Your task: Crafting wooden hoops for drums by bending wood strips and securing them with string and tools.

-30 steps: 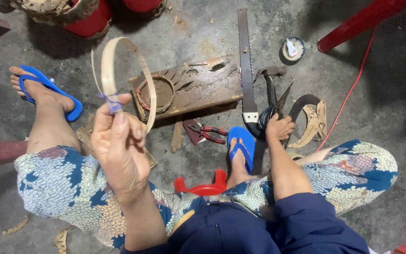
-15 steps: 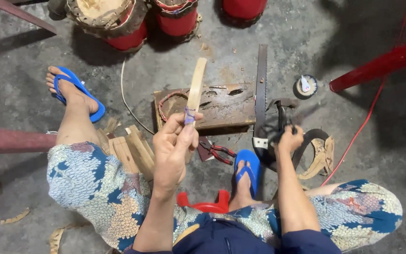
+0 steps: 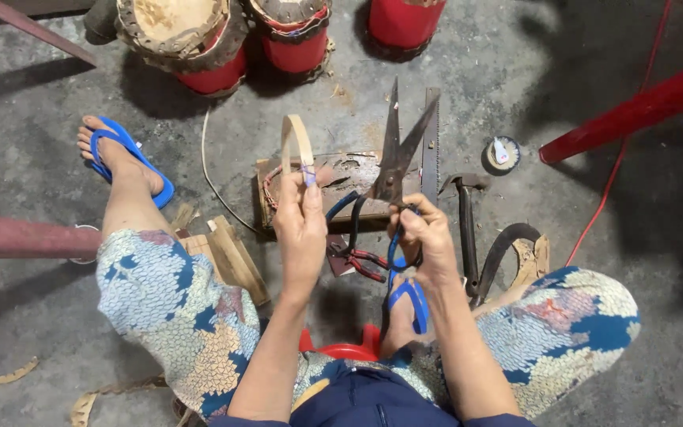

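pinching a thin tan bamboo strip loop (image 3: 296, 141) between thumb and fingertips, the left hand (image 3: 302, 225) holds it upright over the near left part of the worn wooden block (image 3: 341, 186), with a small bluish band at the point where the fingers meet the strip. the right hand (image 3: 424, 241) is closed around the blue-wrapped handles of a pair of large dark shears (image 3: 393, 170), whose blades stand parted in a v and point away from the person, above the block's right half. a saw blade (image 3: 432, 134) lies along the block's right edge, and a hammer (image 3: 465, 221) lies just beside it on the concrete floor (image 3: 57, 103), its handle running back toward the person's right knee. red-handled pliers (image 3: 361, 261) lie on the floor at the block's near edge, between the two hands. a coiled ring (image 3: 272, 190) sits on the block's left end, partly hidden by the left hand. small wooden wedges (image 3: 227, 257) lie by the left leg. both feet wear blue sandals (image 3: 132, 158), the left one stretched well out toward the far left. three red drums (image 3: 199, 43) with rough bark-like tops stand along the far edge of the floor, and a round roll of tape (image 3: 502, 154) lies to the right of the saw blade.
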